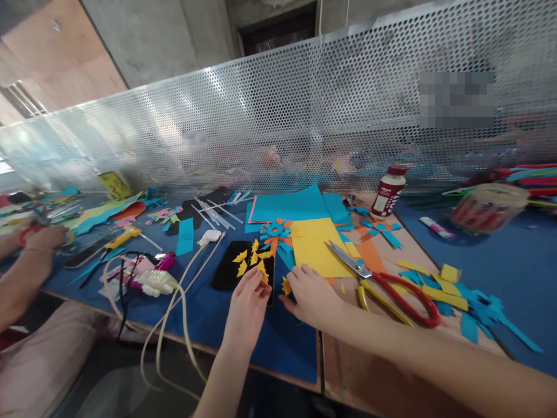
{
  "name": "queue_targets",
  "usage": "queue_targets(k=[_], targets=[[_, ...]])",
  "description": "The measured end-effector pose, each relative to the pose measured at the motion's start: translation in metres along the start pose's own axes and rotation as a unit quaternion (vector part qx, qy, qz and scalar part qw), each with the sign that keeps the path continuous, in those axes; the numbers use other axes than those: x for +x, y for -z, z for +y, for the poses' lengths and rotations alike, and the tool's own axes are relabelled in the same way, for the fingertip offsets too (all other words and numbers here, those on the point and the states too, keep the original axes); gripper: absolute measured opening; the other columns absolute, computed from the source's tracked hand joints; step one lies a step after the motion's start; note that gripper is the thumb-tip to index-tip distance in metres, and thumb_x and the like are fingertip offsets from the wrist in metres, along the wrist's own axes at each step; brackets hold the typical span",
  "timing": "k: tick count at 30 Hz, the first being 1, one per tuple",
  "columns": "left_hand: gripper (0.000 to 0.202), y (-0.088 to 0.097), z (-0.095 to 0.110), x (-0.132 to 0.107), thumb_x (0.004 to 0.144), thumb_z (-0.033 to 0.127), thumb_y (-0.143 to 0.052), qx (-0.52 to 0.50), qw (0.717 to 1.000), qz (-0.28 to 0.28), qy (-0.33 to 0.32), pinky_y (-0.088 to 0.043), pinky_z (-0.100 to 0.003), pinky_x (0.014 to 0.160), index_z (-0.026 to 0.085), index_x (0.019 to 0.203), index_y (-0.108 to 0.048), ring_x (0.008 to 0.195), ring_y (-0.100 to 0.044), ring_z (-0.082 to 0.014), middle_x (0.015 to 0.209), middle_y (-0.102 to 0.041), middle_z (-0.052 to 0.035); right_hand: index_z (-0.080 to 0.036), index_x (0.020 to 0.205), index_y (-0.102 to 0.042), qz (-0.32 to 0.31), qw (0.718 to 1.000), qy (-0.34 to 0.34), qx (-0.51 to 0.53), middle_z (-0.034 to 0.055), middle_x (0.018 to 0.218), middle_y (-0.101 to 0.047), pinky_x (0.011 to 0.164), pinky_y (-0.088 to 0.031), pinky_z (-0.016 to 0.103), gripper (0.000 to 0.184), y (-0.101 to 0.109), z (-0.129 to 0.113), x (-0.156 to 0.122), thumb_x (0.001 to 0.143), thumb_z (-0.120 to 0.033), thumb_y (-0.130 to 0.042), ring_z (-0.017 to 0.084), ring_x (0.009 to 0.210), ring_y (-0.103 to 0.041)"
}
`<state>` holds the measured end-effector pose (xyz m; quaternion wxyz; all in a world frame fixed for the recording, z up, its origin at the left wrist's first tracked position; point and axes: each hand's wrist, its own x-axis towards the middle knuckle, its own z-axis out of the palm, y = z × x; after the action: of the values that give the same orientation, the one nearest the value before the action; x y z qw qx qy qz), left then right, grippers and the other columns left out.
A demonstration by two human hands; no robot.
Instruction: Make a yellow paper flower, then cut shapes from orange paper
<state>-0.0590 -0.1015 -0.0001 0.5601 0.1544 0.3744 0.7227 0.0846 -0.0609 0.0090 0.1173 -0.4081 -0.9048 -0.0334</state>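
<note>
My left hand (pixel 249 306) pinches a small yellow paper piece (pixel 262 271) over the edge of a black card (pixel 230 268) that carries several more yellow cut-outs (pixel 242 256). My right hand (pixel 311 293) rests just to the right, fingers curled on another small yellow piece (pixel 286 285) at the table's seam. A yellow paper sheet (pixel 314 245) lies just behind my right hand. Red-handled scissors (pixel 383 281) lie on it, to the right of that hand. A blue and orange paper flower (pixel 275 231) sits behind the black card.
A white glue bottle with a dark red cap (pixel 389 191) stands at the back. A glue gun (pixel 159 281) with cords lies left of the card. Another person's arm (pixel 26 255) is at far left. A perforated metal screen (pixel 278 116) walls the back. Blue paper scraps (pixel 478 305) lie right.
</note>
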Motion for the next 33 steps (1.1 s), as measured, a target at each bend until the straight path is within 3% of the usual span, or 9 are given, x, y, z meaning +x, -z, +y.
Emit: queue_targets(k=[5, 11, 16, 24, 29, 33], targets=[[0.022, 0.003, 0.001, -0.006, 0.068, 0.016, -0.077, -0.005, 1.0, 0.02, 0.014, -0.051, -0.022, 0.065, 0.016, 0.088, -0.067, 0.072, -0.064, -0.0101, 0.08, -0.067, -0.0025, -0.014, 0.085, -0.061, -0.018, 1.0, 0.022, -0.007, 0.0104, 0.09, -0.059, 0.076, -0.046, 0.038, 0.01, -0.002, 0.002, 0.004, 0.082, -0.016, -0.052, 0.028, 0.09, -0.055], [0.022, 0.007, -0.001, -0.006, 0.068, 0.015, -0.077, -0.02, 0.999, 0.032, 0.034, -0.051, -0.022, 0.065, 0.016, 0.087, -0.066, 0.072, -0.063, -0.0105, 0.079, -0.066, -0.0024, -0.013, 0.088, -0.063, -0.023, 1.0, 0.017, -0.002, 0.0101, 0.093, -0.06, 0.079, -0.048, 0.038, 0.018, -0.004, 0.003, 0.007, 0.086, -0.031, -0.06, 0.028, 0.095, -0.054], [0.022, 0.008, 0.0, -0.008, 0.068, 0.016, -0.078, -0.01, 0.999, 0.027, 0.028, -0.05, -0.021, 0.065, 0.016, 0.086, -0.065, 0.072, -0.063, -0.0095, 0.078, -0.066, -0.001, -0.013, 0.083, -0.063, 0.002, 1.0, 0.027, -0.001, 0.0087, 0.088, -0.06, 0.077, -0.047, 0.035, 0.011, -0.012, 0.008, 0.012, 0.088, -0.02, -0.057, 0.025, 0.09, -0.056], [0.021, 0.006, 0.002, -0.009, 0.066, 0.019, -0.079, 0.015, 0.999, 0.034, 0.005, -0.049, -0.021, 0.067, 0.017, 0.082, -0.066, 0.073, -0.063, -0.0096, 0.077, -0.066, -0.0002, -0.013, 0.079, -0.064, 0.036, 0.998, 0.05, -0.009, 0.0096, 0.081, -0.06, 0.072, -0.045, 0.035, 0.019, -0.013, 0.014, 0.011, 0.089, -0.012, -0.048, 0.025, 0.083, -0.057], [0.02, 0.006, 0.003, -0.011, 0.065, 0.019, -0.079, 0.024, 0.999, 0.033, -0.023, -0.05, -0.022, 0.068, 0.018, 0.08, -0.066, 0.073, -0.064, -0.01, 0.077, -0.068, 0.0007, -0.016, 0.073, -0.063, 0.029, 0.984, 0.006, 0.176, 0.0057, 0.077, -0.061, 0.07, -0.045, 0.03, 0.019, -0.011, 0.019, 0.017, 0.083, -0.006, -0.05, 0.019, 0.077, -0.057], [0.018, 0.006, 0.002, -0.01, 0.066, 0.019, -0.078, -0.001, 0.999, 0.029, -0.027, -0.053, -0.028, 0.077, 0.018, 0.079, -0.066, 0.081, -0.067, -0.0143, 0.08, -0.07, -0.001, -0.018, 0.077, -0.064, -0.015, 0.924, -0.065, 0.376, 0.0016, 0.077, -0.065, 0.064, -0.044, 0.027, 0.016, -0.001, 0.023, 0.021, 0.083, -0.015, -0.051, 0.015, 0.07, -0.058]])
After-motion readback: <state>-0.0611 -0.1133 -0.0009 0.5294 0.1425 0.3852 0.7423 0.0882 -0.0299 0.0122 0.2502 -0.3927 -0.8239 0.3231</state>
